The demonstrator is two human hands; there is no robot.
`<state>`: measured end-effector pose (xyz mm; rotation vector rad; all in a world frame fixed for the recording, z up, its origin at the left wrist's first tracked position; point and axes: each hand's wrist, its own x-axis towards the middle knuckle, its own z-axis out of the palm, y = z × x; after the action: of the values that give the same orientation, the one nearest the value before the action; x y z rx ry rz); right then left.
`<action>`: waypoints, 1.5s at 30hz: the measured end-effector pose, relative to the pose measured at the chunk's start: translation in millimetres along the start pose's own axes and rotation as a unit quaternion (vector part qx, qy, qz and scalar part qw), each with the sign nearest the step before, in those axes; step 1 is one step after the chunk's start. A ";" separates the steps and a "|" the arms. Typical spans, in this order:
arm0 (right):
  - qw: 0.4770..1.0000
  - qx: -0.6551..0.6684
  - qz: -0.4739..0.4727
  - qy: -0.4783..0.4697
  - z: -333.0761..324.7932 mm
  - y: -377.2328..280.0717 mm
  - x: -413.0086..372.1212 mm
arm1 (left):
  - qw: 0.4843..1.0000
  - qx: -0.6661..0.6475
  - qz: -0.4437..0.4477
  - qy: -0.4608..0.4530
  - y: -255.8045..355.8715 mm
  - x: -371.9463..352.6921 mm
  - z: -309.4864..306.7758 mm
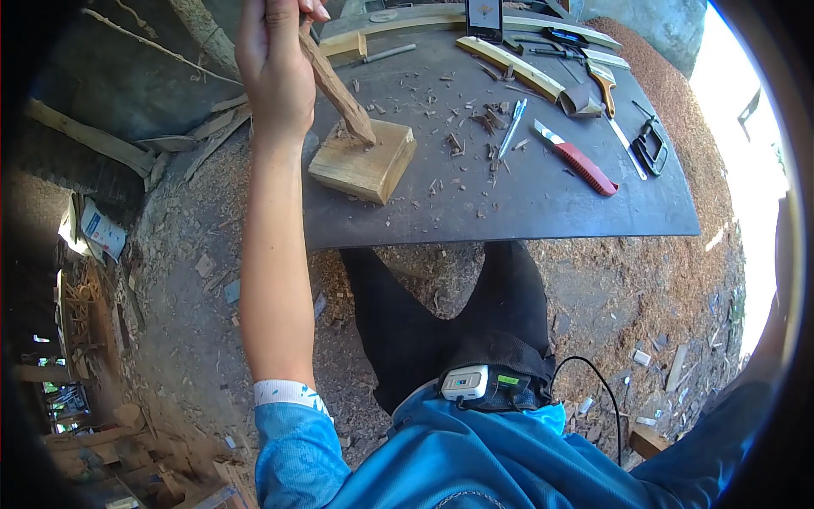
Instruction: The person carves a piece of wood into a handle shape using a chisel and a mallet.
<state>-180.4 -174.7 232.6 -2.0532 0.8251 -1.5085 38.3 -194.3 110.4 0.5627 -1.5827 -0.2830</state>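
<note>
My left hand reaches to the top edge of the view, its fingers closed around the upper end of a rough, carved brown wooden stick. The stick leans at a slant, its lower end against the top of a thick wooden block on the dark table. Part of the fingers is cut off by the frame. On the right, only my forearm shows, raised along the edge; the hand itself is out of view.
Right of the block lie a pen, a red-handled utility knife, a C-clamp, a paintbrush and a wooden strip. A phone stands at the back. Wood shavings are scattered over table and ground.
</note>
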 end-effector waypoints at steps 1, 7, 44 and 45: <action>1.000 0.000 -0.002 -0.002 -0.2 -0.3 0.2 | 1.000 0.005 -0.009 0.008 0.5 -0.2 0.2; 1.000 -0.002 -0.010 -0.010 -4.2 2.2 -1.9 | 0.999 -0.005 -0.018 0.028 2.7 -1.1 7.5; 0.995 -0.018 -0.077 -0.064 -22.8 -1.4 -4.8 | 1.000 0.002 -0.025 0.001 8.1 -5.3 7.3; 0.994 -0.018 -0.082 -0.070 -20.2 -1.7 -2.7 | 1.000 0.002 -0.022 0.004 6.8 -4.7 3.1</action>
<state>-200.0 -171.9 237.8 -2.2712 0.6476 -1.4212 34.0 -186.7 109.5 0.6016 -1.5650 -0.3104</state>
